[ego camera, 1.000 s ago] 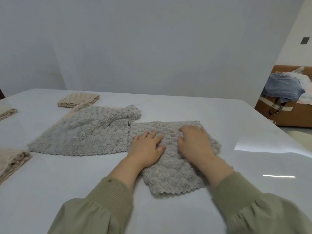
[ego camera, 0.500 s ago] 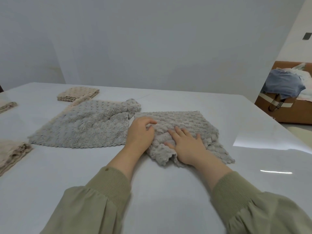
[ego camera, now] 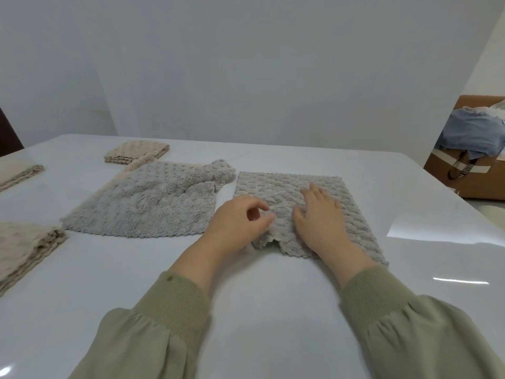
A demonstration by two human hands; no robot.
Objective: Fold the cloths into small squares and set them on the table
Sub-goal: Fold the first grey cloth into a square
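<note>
A grey bobbled cloth [ego camera: 284, 187] lies on the white table [ego camera: 273, 302] right of centre. Its far edge is straight and its near-left edge is bunched up. My left hand [ego camera: 235, 222] sits at that bunched edge with curled fingers, thumb and forefinger pinching the fabric. My right hand [ego camera: 319, 214] lies flat on the middle of the same cloth, fingers apart, pressing it down. A larger grey cloth [ego camera: 153, 206] lies spread out to the left, with one far corner rumpled.
Folded beige cloths sit at the far left [ego camera: 136, 152], the left edge [ego camera: 19, 172] and the near left [ego camera: 24, 250]. A beige strip [ego camera: 136, 166] shows under the larger grey cloth. A cardboard box [ego camera: 461, 170] with clothes stands beyond the table's right edge.
The cloth's near half has been drawn up towards the far edge, so it looks shorter and squarer. My left hand went from flat to curled on the edge; my right hand stays on top.
</note>
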